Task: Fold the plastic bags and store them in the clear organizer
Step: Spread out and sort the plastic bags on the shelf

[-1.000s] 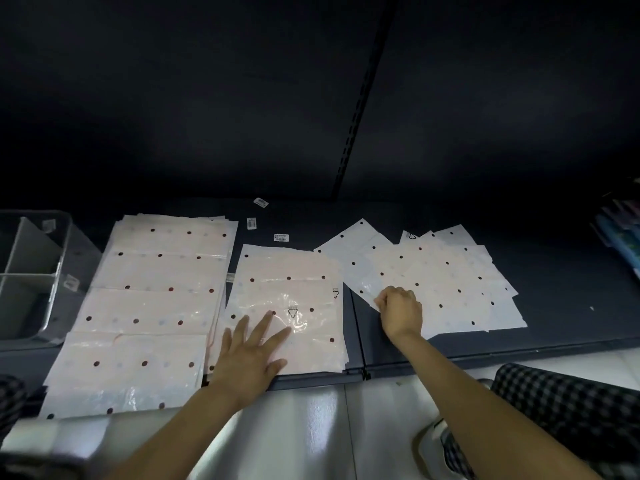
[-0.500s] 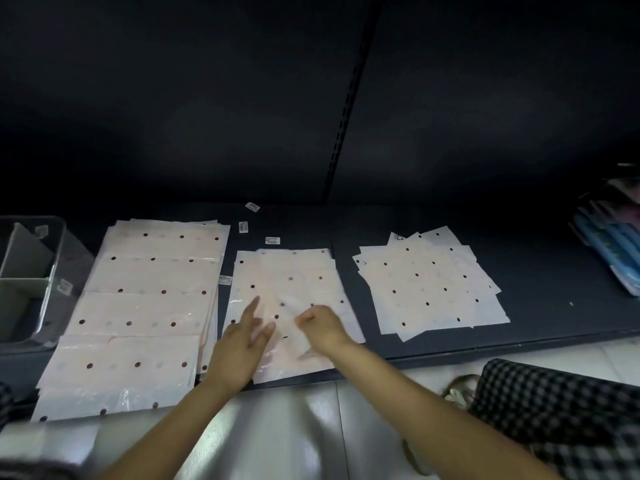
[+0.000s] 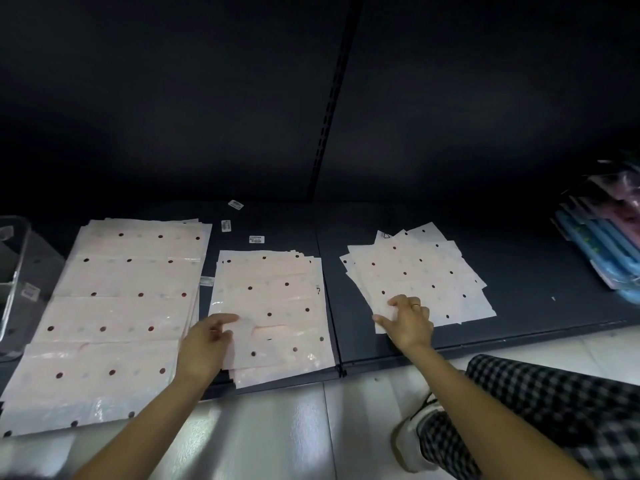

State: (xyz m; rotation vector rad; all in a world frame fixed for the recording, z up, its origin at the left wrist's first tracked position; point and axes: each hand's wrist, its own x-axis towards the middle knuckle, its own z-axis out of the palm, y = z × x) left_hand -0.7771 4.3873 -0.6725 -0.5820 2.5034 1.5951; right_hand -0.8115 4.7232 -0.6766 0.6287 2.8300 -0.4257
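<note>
Three piles of pale pink, dotted plastic bags lie on a dark shelf. A big pile of long bags [image 3: 114,306] is at the left, a middle pile [image 3: 277,306] is beside it, and a fanned pile of smaller square bags [image 3: 422,271] is at the right. My left hand [image 3: 204,344] rests on the near left edge of the middle pile, fingers loosely bent. My right hand [image 3: 407,318] touches the near left corner of the right pile with spread fingers. Only part of the clear organizer [image 3: 14,271] shows at the far left edge.
Small white labels [image 3: 256,239] lie on the shelf behind the middle pile. Blue and pink packaged goods [image 3: 602,244] are stacked at the far right. A white tiled floor [image 3: 311,427] runs in front of the shelf, with a checked trouser leg and shoe at lower right.
My right hand took a bag from the right pile to the middle pile, then went back to the right pile's near corner. My left hand stayed on the middle pile.
</note>
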